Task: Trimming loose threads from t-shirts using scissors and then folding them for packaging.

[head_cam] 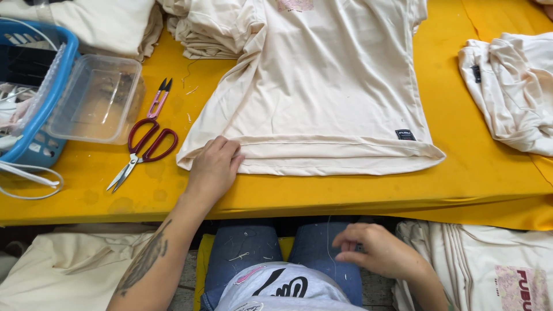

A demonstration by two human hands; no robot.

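right hand low over lap, fingers loosely curled, pinching thin thread | left hand flat, fingers together, pressing hem of cream T-shirt spread on yellow table | red scissors left, pink snips beyond

A bright yellow table fills the view under even light, grey floor below

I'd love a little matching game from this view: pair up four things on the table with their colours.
Things:
1. large scissors
2. small thread snips
3. basket
4. table

Colours:
A. blue
B. yellow
C. dark red handles
D. pink handles

Pairs: 1-C, 2-D, 3-A, 4-B
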